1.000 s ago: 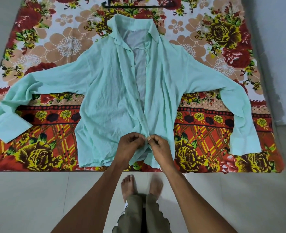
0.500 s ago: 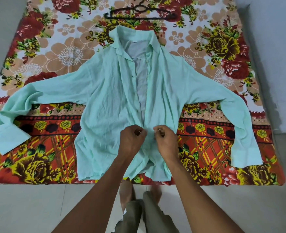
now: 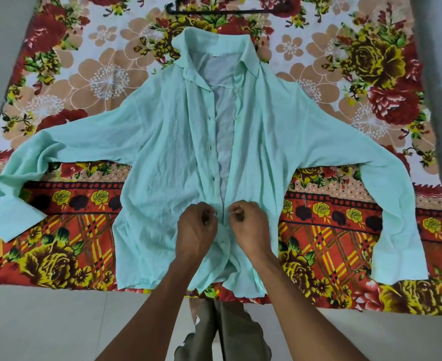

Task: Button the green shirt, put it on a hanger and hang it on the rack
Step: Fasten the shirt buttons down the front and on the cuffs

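- Green shirt (image 3: 167, 162) lies front-up and spread flat on a floral bedsheet (image 3: 370, 74), its sleeves out to either side and its collar at the far end.
- Left hand (image 3: 197, 231) has its fingers curled, pinching the placket edge on its side; right hand (image 3: 249, 225) has its fingers curled too, pinching the opposite edge just across a narrow gap.
- One white button (image 3: 224, 244) close to the wrists looks done up; above the hands the front is open as far as the collar, showing the paler inside of the back.
- Judging by the creases and the way it drapes, the cloth is thin, light and limp: it should bunch and slide rather than hold a shape, so each button and its hole are best taken right at the placket edges, with finger and thumb.
- For the later lift, the shoulders or collar seem the places to hold it, since the hem would just sag.
- Black hanger (image 3: 222, 10) lies on the sheet just beyond the collar, within reach and partly cut off by the frame.
- Nothing lies on the shirt front; the person's own trouser legs (image 3: 230, 334) stand at the near edge.
- No rack is in view.
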